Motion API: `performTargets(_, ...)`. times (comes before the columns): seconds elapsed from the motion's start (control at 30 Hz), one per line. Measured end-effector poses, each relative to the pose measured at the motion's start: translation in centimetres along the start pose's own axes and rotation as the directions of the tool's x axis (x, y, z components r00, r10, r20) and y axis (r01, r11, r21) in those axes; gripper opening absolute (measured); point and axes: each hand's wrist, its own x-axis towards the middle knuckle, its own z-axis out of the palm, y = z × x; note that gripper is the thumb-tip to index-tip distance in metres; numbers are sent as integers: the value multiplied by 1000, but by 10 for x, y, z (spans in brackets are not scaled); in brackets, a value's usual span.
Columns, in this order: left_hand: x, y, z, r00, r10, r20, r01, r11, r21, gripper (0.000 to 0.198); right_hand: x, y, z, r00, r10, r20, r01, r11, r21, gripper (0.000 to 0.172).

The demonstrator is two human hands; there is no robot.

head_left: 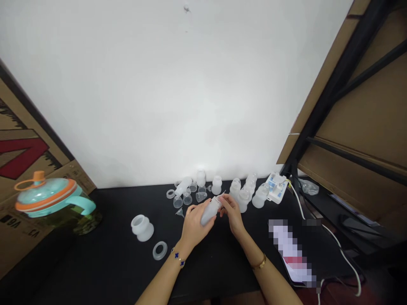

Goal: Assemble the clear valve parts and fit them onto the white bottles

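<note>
My left hand [194, 224] is wrapped round a small translucent white bottle [210, 212], held tilted above the black table [104, 262]. My right hand [231, 212] pinches the bottle's upper end with its fingertips. Behind the hands lie several small clear caps and cups [187, 197] and several more translucent bottles [244, 192] near the wall. A loose bottle part [142, 227] and a translucent ring [159, 250] lie to the left of my left hand.
A large jug with a teal and orange lid [52, 203] stands at the left edge before cardboard boxes [19, 156]. A white device with a cable [276, 186] sits at the right, beside a black metal rack [337, 84]. A phone [294, 252] lies at the right front.
</note>
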Motion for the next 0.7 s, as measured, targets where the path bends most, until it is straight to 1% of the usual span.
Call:
performTargets(0.43, 2, 1, -2, 1000, -7, 3, 7, 1000, 19, 47, -2, -2, 1, 1000, -7, 5, 7, 1000, 9, 33)
performTargets(0.7, 1, 1, -1, 1000, -6, 21, 6, 1000, -4, 46, -1, 0, 0, 1000, -18, -1, 18, 999, -31, 33)
